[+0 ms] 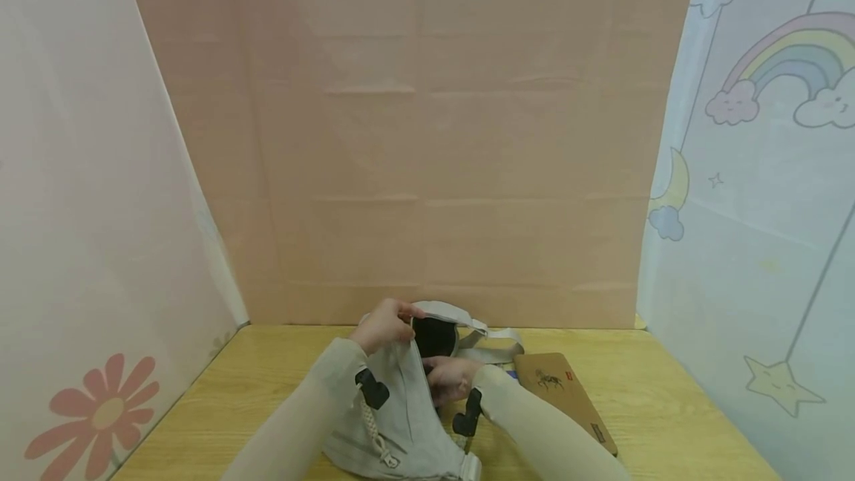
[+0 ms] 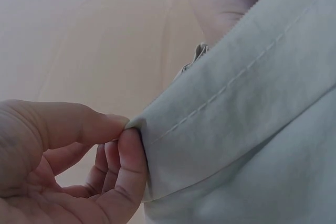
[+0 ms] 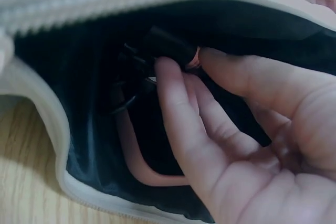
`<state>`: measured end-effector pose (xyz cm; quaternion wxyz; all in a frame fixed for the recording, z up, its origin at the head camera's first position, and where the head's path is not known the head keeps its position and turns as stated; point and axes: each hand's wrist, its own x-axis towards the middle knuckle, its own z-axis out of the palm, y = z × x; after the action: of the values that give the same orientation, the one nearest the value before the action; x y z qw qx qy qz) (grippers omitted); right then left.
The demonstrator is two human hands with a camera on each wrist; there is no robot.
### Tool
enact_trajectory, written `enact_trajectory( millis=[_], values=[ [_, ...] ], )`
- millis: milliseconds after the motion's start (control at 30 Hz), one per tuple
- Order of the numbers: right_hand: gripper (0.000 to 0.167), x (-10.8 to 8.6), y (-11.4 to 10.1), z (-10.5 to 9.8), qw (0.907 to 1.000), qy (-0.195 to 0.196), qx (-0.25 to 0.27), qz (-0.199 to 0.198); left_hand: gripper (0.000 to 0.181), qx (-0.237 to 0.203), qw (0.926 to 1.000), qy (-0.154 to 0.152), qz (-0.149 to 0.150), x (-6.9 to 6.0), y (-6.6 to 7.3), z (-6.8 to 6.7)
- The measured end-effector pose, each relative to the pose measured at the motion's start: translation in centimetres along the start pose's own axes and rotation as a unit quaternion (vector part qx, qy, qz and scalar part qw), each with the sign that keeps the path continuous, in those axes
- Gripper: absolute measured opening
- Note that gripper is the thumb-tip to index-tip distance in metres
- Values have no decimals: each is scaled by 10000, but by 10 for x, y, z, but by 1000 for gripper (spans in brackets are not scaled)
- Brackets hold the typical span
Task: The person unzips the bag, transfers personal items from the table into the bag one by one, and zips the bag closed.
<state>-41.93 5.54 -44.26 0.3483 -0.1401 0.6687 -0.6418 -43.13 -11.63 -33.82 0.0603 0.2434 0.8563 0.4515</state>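
Left grip [image 1: 386,324] pinches the pale, dark-lined bag [image 1: 415,421]; right grip [image 1: 453,379] pinches a pink-ended black object [image 3: 170,45] inside.

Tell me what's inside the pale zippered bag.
The right hand pinches a black cylindrical item; a curved pink band shows against the dark lining. Behind the hand, part of the band and anything deeper is hidden.

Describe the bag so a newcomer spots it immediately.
Go to the middle of the yellow wooden table. There sits the bag, its edge pinched by the person's left hand, the right hand inside its opening. Unlike the flat, book-like brown item to its right, it is pale grey cloth with a dark lining and straps.
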Motion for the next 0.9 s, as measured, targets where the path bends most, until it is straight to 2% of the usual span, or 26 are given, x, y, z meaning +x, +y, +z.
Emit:
enact_trajectory(
  millis=[200, 500, 900],
  values=[
    [28, 1, -2, 0, 9999, -146, 7, -34, 47, 84, 10000, -12, -6, -1, 0, -1],
    [31, -1, -2, -4, 9992, -385, 25, -84, 46, 79, 9999, -4, -61, 1, 0, -1],
    [36, -7, 1, -13, 9967, -801, 101, -116, 46, 124, 9999, -51, 36, 1, -1, 0]
  ],
)
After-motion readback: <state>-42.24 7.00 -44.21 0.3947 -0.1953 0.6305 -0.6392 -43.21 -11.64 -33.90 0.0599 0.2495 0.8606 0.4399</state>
